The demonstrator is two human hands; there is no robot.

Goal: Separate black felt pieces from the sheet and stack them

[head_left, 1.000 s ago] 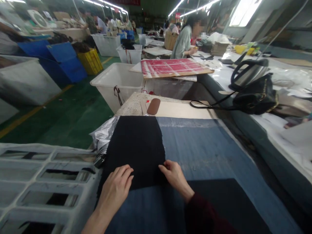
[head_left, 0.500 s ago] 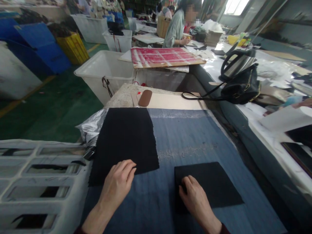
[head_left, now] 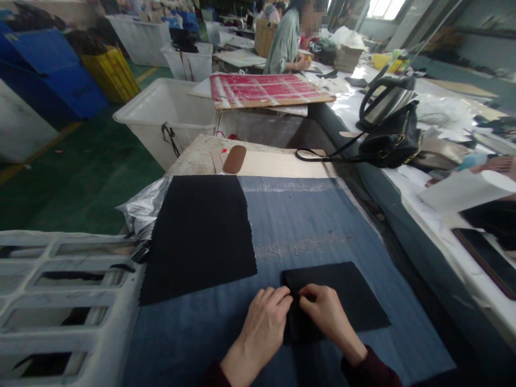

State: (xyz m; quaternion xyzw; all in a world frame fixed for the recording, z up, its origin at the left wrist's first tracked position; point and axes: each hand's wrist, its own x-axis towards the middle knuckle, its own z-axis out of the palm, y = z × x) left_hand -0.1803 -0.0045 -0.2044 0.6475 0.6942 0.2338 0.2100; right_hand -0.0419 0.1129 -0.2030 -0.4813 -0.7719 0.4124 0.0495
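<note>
A smaller piece of black fabric (head_left: pixel 355 295) lies on the blue-grey table cover (head_left: pixel 306 220), its left part apparently folded or layered. My right hand (head_left: pixel 324 309) pinches this piece near its left edge, thumb and fingertips together. Right beside it, my left hand (head_left: pixel 266 320) has its fingers curled together at the same edge; its fingertips are partly hidden, and they appear to grip the fabric too. Farther left, a larger black fabric sheet (head_left: pixel 197 231) with a frayed right edge lies flat, touched by neither hand.
A white slatted plastic rack (head_left: pixel 48 290) stands at the left. Beyond the cover are a brown oval piece (head_left: pixel 234 159) and a white bin (head_left: pixel 161 107). On the right-hand table are a black bag (head_left: pixel 391 142), a kettle (head_left: pixel 389 105) and a phone (head_left: pixel 486 260). A person (head_left: pixel 282 45) works behind.
My left hand has left the large sheet and moved right to the smaller piece's edge. My right hand now pinches near that edge. The view has shifted slightly.
</note>
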